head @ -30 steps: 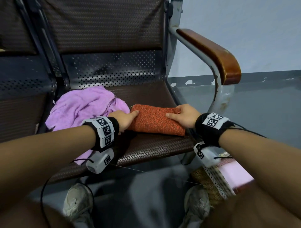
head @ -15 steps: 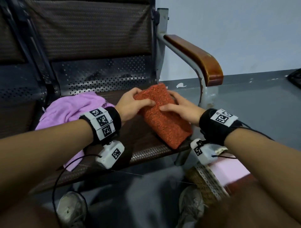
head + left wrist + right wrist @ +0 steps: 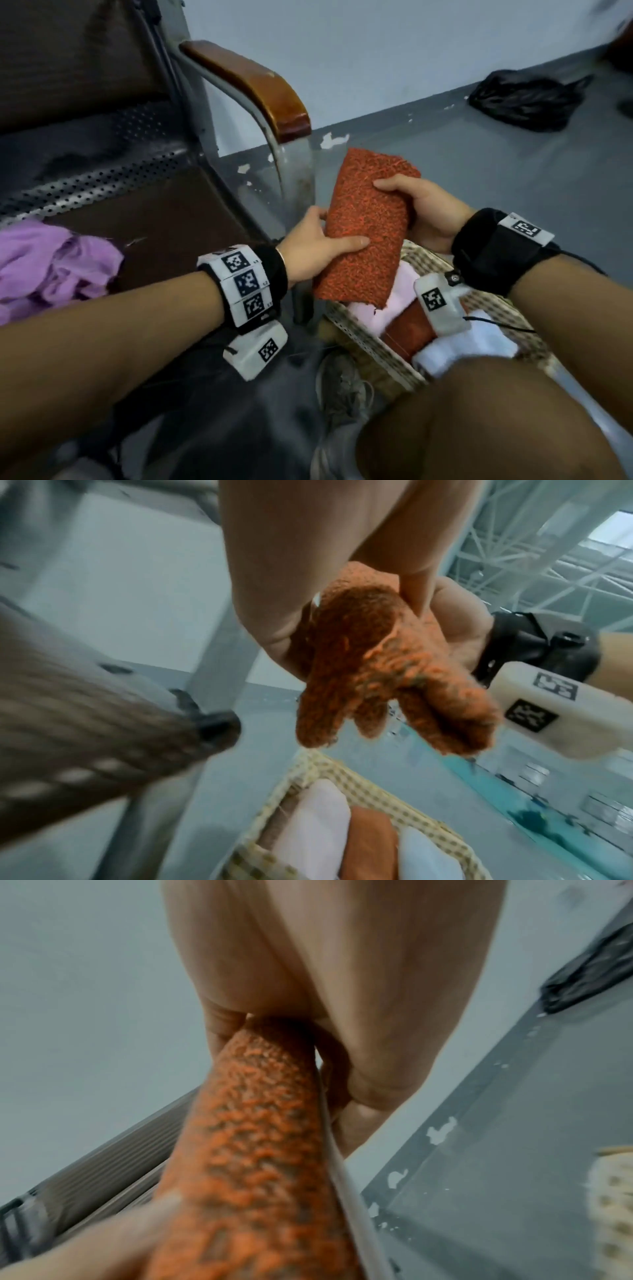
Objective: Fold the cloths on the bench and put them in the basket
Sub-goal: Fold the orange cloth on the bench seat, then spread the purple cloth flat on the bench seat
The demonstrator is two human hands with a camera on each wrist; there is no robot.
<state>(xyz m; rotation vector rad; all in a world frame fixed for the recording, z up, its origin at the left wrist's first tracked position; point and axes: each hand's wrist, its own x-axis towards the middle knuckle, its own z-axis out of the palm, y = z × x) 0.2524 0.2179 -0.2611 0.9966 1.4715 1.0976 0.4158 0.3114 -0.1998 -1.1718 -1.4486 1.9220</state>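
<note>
Head view: folded orange cloth (image 3: 366, 226) now off the tabletop (image 3: 154, 205) and carried clear of its right edge, where half a second ago it lay on the seat under both hands. Held in the air above the near-left corner of the basket (image 3: 363, 339). Left hand (image 3: 318, 250) clamped on the lower left edge, thumb across the top face; right hand (image 3: 424, 212) clamped on the upper right side, thumb on top. Judged: fold complete, transfer under way, only lowering and release outstanding. Purple cloth (image 3: 51, 267) unfolded at the left of the seat, so further work remains. Basket already holding pink, red-brown and white folded pieces; free room inside appears limited, likely on top of the pink piece. Armrest (image 3: 253, 82) and metal leg just left of the path; floor to the right open, black bag (image 3: 524, 99) well apart. Left wrist view: left hand (image 3: 308, 588) fingers curled under the orange cloth (image 3: 383, 664), layered ends hanging loose below the grip; basket (image 3: 342, 775) rim directly beneath. Loose layers judged liable to splay or catch the rim on release. Right wrist view: right hand (image 3: 308, 1001) pinching the orange cloth (image 3: 253, 1150) along its edge, fingers closed on it; seat edge lower left, bare floor to the right, a corner of the basket (image 3: 613, 1191) at the frame edge.
</note>
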